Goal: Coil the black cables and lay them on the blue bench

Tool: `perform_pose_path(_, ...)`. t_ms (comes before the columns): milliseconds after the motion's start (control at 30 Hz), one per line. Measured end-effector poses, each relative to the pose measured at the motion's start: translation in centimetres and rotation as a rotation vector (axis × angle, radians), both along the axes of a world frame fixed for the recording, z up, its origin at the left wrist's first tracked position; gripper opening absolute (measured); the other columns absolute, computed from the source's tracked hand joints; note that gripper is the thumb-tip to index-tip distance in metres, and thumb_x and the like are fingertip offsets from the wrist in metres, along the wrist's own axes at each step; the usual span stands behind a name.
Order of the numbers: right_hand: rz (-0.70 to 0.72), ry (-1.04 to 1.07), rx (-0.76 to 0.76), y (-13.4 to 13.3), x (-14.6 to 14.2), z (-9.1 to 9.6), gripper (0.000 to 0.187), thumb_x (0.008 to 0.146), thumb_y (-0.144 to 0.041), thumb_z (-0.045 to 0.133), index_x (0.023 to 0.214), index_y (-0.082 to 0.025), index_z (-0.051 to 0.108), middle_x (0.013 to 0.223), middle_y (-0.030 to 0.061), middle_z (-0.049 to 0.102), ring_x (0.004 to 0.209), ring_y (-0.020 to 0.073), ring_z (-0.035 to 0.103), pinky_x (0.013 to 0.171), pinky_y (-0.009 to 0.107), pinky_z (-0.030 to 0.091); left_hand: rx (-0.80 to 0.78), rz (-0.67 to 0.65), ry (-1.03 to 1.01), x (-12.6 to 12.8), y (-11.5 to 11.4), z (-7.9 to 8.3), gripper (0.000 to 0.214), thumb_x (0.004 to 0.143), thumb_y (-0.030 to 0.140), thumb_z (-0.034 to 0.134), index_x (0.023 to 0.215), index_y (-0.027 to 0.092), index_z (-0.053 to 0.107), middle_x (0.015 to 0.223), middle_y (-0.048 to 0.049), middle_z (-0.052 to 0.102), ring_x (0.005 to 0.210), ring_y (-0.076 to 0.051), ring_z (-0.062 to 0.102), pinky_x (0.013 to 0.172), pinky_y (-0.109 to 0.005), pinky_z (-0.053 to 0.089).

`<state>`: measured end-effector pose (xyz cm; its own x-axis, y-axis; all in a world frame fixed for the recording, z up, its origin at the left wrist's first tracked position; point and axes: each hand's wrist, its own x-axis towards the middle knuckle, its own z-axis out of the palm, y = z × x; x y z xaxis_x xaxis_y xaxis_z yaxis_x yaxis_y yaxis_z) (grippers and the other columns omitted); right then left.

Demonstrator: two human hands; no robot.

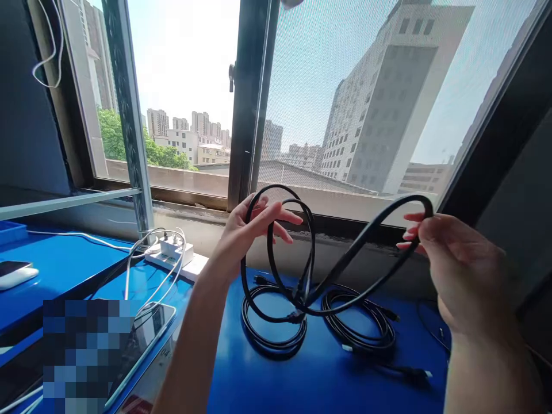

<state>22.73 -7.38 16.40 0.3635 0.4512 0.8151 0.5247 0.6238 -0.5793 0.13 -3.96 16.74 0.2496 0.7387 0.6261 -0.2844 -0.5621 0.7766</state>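
A black cable (345,259) is held up in loops between my two hands, above the blue table. My left hand (259,221) carries the left loops, which pass around its fingers; the fingers are partly stretched out. The right end of the long loop is pinched between the thumb and fingers of my right hand (448,247). Where the strands cross low in the middle, dark connectors (297,310) show, partly hidden by the loops. Underneath, a coiled black cable (276,345) lies on the left and another coiled black cable (360,328) on the right.
The blue table (259,391) meets a window ledge (185,224). At left, a white power strip (198,267) bears chargers and white cords beside a metal rack post (138,144). A phone (146,333) lies near my left forearm. A cable plug (414,375) lies at front right.
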Motion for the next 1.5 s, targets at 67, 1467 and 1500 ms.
perform_pose_path(67,-0.097,-0.097,0.060,0.3,-0.4,-0.3,0.032,0.072,-0.054,0.059,0.071,-0.023,0.065,0.075,0.0051,0.058,0.070,0.0178,0.055,0.056,0.031,0.046,0.007,-0.057,0.033,0.3,-0.2,-0.2,0.024,0.078,0.038,0.058,0.075,0.018,0.045,0.084,-0.0041,0.070,0.059,-0.010,0.062,0.059,-0.023,0.047)
perform_pose_path(1467,0.011,0.226,-0.162,2.2,-1.2,-0.8,0.038,0.073,-0.052,0.056,0.086,-0.017,0.062,0.078,0.0057,0.068,0.045,0.0123,0.060,0.031,0.018,0.040,-0.067,0.267,-0.346,-0.7,0.4,0.7,0.028,0.086,0.050,0.045,0.099,0.028,0.057,0.046,0.0069,0.040,0.030,-0.005,0.027,0.030,-0.025,0.009)
perform_pose_path(1500,0.016,0.261,-0.144,2.2,-1.0,-0.6,0.037,0.072,-0.052,0.057,0.084,-0.017,0.061,0.077,0.0051,0.067,0.045,0.0124,0.060,0.031,0.018,0.039,-0.107,0.278,-0.379,-0.9,0.5,0.8,0.026,0.088,0.046,0.043,0.098,0.027,0.057,0.045,0.0064,0.038,0.031,-0.005,0.027,0.031,-0.025,0.009)
